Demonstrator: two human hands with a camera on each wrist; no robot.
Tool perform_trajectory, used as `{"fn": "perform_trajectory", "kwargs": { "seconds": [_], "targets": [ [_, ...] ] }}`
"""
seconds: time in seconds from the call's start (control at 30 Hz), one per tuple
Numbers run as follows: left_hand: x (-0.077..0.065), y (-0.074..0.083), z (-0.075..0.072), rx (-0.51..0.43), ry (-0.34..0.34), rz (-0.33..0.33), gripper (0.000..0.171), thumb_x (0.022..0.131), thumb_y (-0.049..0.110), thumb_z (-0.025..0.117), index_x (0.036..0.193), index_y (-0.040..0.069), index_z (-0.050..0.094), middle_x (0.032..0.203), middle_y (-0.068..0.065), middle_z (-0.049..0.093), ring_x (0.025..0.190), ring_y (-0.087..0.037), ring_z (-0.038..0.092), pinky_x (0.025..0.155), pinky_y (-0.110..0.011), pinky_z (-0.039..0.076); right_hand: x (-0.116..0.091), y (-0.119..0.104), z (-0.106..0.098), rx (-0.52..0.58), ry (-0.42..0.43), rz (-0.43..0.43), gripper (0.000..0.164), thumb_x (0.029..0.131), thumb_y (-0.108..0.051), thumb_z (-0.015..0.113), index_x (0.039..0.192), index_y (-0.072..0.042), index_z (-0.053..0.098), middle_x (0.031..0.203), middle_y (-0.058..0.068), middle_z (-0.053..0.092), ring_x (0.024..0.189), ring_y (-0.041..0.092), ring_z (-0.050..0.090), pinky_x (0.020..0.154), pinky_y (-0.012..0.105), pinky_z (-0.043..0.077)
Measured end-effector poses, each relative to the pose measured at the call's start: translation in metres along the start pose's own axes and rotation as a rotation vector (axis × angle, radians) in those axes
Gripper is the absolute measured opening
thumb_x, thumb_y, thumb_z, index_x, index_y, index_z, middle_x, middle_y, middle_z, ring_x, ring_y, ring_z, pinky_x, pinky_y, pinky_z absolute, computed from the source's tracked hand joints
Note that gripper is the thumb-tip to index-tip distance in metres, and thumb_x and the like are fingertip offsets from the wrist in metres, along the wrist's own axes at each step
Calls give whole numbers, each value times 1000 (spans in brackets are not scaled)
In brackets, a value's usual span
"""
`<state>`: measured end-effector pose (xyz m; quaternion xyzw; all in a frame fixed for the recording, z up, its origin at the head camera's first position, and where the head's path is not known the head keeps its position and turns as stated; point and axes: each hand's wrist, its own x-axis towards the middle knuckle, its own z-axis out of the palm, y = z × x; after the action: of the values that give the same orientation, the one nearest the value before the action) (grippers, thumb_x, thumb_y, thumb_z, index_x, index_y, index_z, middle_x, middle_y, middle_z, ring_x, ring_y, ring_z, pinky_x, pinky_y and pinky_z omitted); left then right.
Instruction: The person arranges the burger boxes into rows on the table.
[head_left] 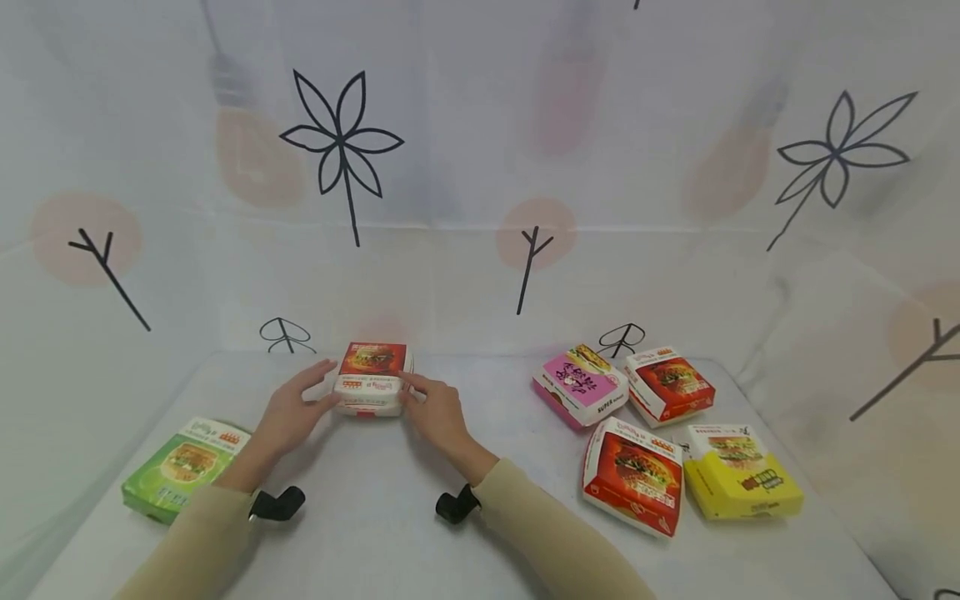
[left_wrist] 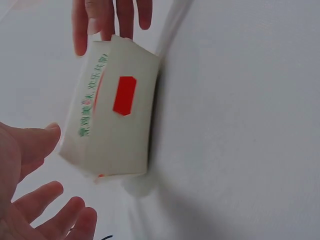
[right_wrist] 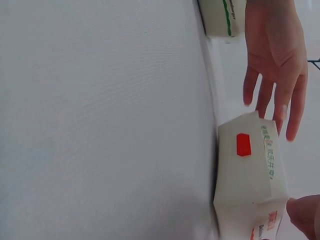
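Note:
A red-and-white burger box (head_left: 372, 379) sits near the back of the white table, left of centre, its lid down. A red sticker (left_wrist: 125, 95) marks its pale front. My left hand (head_left: 292, 410) is at the box's left side, fingers loosely spread; the left wrist view shows a gap between its fingertips and the box. On the opposite side, my right hand (head_left: 441, 414) touches the box's right end with thumb and fingers. In the right wrist view only the right thumb (right_wrist: 306, 214) shows, against the box's edge; the other fingers are hidden there.
Beside the left forearm lies a green burger box (head_left: 183, 471). On the right are a pink box (head_left: 577, 385), a red-and-white box (head_left: 670, 385), another red-and-white box (head_left: 636, 475) and a yellow box (head_left: 742, 475). A patterned white cloth (head_left: 465, 167) hangs behind the table.

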<state>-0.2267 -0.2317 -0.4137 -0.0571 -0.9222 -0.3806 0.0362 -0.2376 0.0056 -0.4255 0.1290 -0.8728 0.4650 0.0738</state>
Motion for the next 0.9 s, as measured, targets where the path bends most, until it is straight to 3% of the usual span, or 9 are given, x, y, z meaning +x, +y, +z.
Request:
{"fn": "perform_trajectory", "kwargs": {
  "seconds": [0.17, 0.27, 0.33, 0.43, 0.67, 0.9],
  "targets": [
    [-12, 1, -16, 50, 39, 1, 59, 99, 22, 63, 152, 9, 40, 154, -22, 37, 134, -43, 43, 100, -58, 45, 0, 3, -6, 17, -12, -5, 33, 95, -14, 65, 128, -17, 70, 128, 9, 66, 87, 19, 62, 81, 35, 51],
    [-23, 0, -31, 120, 61, 8, 57, 99, 20, 64, 150, 7, 43, 150, -25, 41, 129, -44, 47, 98, -59, 46, 0, 6, -8, 15, -27, 6, 34, 96, -13, 64, 129, -17, 69, 126, 11, 67, 94, 19, 67, 85, 36, 54],
    [-31, -1, -42, 169, 68, 1, 56, 98, 20, 64, 149, 6, 44, 147, -27, 43, 126, -46, 49, 96, -60, 47, 0, 7, -9, 9, -30, 2, 33, 96, -13, 64, 129, -16, 69, 124, 12, 68, 110, 21, 65, 89, 38, 55],
    [-44, -8, -63, 226, 62, -14, 56, 99, 22, 62, 148, 4, 44, 144, -30, 45, 122, -50, 50, 93, -62, 47, -2, 9, -12, 23, -27, -12, 32, 95, -11, 64, 127, -14, 69, 123, 12, 69, 113, 23, 64, 89, 38, 55],
    [-67, -41, -109, 318, 18, -114, 66, 100, 41, 57, 149, 0, 38, 138, -41, 42, 116, -63, 44, 82, -70, 44, -10, 7, -20, 26, -38, -13, 30, 96, -11, 64, 125, -12, 69, 124, 5, 68, 114, 21, 63, 89, 33, 55],
    [-87, -81, -130, 346, 67, -196, 77, 99, 50, 56, 145, -8, 36, 141, -44, 30, 125, -64, 28, 90, -78, 30, -23, 1, -23, 51, -88, 14, 32, 96, -13, 63, 128, -11, 67, 124, 4, 67, 114, 19, 62, 91, 34, 54]
  ]
}}
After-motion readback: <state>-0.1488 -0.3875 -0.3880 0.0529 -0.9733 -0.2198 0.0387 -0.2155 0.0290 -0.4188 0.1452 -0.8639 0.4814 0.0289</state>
